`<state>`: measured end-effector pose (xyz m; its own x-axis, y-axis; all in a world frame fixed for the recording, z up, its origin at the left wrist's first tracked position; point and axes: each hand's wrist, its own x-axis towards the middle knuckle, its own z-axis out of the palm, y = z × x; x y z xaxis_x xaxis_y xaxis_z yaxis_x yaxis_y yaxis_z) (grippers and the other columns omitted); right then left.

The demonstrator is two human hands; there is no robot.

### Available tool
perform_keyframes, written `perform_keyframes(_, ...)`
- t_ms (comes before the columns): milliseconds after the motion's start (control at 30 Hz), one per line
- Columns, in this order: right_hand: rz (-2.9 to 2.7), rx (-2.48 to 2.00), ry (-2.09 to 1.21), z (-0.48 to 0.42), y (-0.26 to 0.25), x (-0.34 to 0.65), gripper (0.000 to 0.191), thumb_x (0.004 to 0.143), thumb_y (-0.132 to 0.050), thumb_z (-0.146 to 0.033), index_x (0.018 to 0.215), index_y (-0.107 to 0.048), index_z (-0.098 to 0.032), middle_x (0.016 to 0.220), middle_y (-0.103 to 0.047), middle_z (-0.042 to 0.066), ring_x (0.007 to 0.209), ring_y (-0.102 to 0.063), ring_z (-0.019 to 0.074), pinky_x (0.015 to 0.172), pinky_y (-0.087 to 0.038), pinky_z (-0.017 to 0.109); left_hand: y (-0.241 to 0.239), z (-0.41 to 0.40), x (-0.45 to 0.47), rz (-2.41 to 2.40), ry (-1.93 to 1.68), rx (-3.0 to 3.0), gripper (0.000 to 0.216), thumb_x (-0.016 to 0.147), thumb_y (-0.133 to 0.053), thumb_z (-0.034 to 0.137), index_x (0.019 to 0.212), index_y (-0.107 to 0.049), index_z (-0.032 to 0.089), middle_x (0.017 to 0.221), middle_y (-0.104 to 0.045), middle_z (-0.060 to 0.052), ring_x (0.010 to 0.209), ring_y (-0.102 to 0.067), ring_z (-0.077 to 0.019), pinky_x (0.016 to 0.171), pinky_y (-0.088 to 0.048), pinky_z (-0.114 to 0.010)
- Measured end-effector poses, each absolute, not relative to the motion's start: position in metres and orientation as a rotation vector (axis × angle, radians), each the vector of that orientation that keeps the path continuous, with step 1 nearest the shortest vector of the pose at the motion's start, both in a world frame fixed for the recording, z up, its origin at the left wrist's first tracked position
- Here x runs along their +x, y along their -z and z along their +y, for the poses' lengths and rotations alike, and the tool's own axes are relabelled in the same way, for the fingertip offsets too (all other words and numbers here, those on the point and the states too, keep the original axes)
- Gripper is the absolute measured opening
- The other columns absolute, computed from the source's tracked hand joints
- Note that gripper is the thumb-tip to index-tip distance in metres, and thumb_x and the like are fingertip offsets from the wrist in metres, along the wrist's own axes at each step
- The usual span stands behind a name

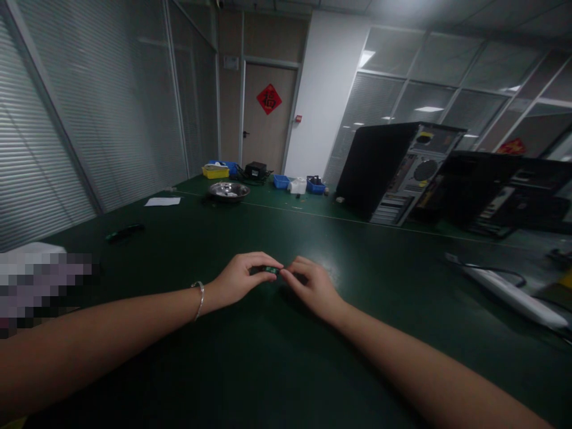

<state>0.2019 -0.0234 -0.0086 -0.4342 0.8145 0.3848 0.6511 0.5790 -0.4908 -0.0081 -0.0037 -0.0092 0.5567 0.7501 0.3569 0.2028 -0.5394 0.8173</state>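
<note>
Just above the dark green tabletop, a small green circuit board (271, 270) is held between the thumb and fingers of my left hand (239, 277), which has a silvery bracelet on its wrist. My right hand (315, 285) meets it from the other side, thumb and fingers pinched together at the board's right end. Whatever those right fingertips grip is too small and too covered to make out. The fingers hide much of the board, so its full shape does not show.
A dark green board-like piece (125, 232) and white paper (162, 201) lie left. Farther back stand a metal bowl (241, 190), a yellow tray (215, 173), blue trays (281, 182) and a black computer tower (379, 167). A white power strip (513, 295) lies right.
</note>
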Motion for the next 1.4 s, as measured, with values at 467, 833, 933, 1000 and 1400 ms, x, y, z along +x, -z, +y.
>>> perform_keyframes(467, -2.225, -1.121, -0.373, -0.0238, 0.0104, 0.2012, 0.028, 0.094, -0.046, -0.034, 0.084, -0.068, -0.019, 0.077, -0.056, 0.002, 0.071, -0.054, 0.0136, 0.064, -0.041, 0.025, 0.0146, -0.0009, -0.0079, 0.705, -0.89, 1.853, 0.024, 0.08, -0.064, 0.019, 0.104, -0.069, 0.018, 0.1, -0.065, -0.006, 0.086, -0.063, -0.0178, 0.083, -0.052, -0.033)
perform_keyframes(833, -2.199, -1.138, -0.362, -0.0225, 0.012, 0.2003, 0.028, 0.094, -0.047, -0.035, 0.083, -0.067, -0.02, 0.077, -0.056, 0.002, 0.071, -0.054, 0.014, 0.063, -0.041, 0.025, 0.017, 0.0006, -0.0064, 0.717, -0.943, 1.814, 0.026, 0.08, -0.064, 0.021, 0.106, -0.068, 0.019, 0.11, -0.064, -0.008, 0.094, -0.062, -0.0194, 0.087, -0.051, -0.035)
perform_keyframes(933, -2.226, -1.143, -0.36, -0.023, 0.0124, 0.2005, 0.026, 0.093, -0.048, -0.034, 0.082, -0.067, -0.02, 0.077, -0.056, 0.002, 0.071, -0.054, 0.0139, 0.063, -0.041, 0.025, 0.0159, 0.0005, -0.0073, 0.734, -0.935, 1.846, 0.026, 0.08, -0.065, 0.022, 0.105, -0.069, 0.02, 0.109, -0.064, -0.007, 0.099, -0.061, -0.0207, 0.089, -0.05, -0.036)
perform_keyframes(1000, -2.251, -1.134, -0.36, -0.0236, 0.0124, 0.2006, 0.026, 0.093, -0.048, -0.034, 0.082, -0.067, -0.02, 0.077, -0.056, 0.002, 0.071, -0.054, 0.0136, 0.064, -0.041, 0.025, 0.0147, 0.0001, -0.0077, 0.73, -0.915, 1.864, 0.025, 0.08, -0.065, 0.022, 0.104, -0.069, 0.02, 0.107, -0.065, -0.007, 0.1, -0.06, -0.0212, 0.09, -0.05, -0.036)
perform_keyframes(1400, -2.187, -1.139, -0.373, -0.0239, 0.011, 0.2012, 0.026, 0.094, -0.046, -0.032, 0.083, -0.064, -0.018, 0.079, -0.058, 0.003, 0.073, -0.055, 0.0142, 0.066, -0.042, 0.026, 0.0108, -0.0014, -0.0056, 0.721, -0.896, 1.713, 0.029, 0.083, -0.061, 0.025, 0.111, -0.066, 0.015, 0.11, -0.064, -0.01, 0.096, -0.062, -0.021, 0.089, -0.049, -0.037)
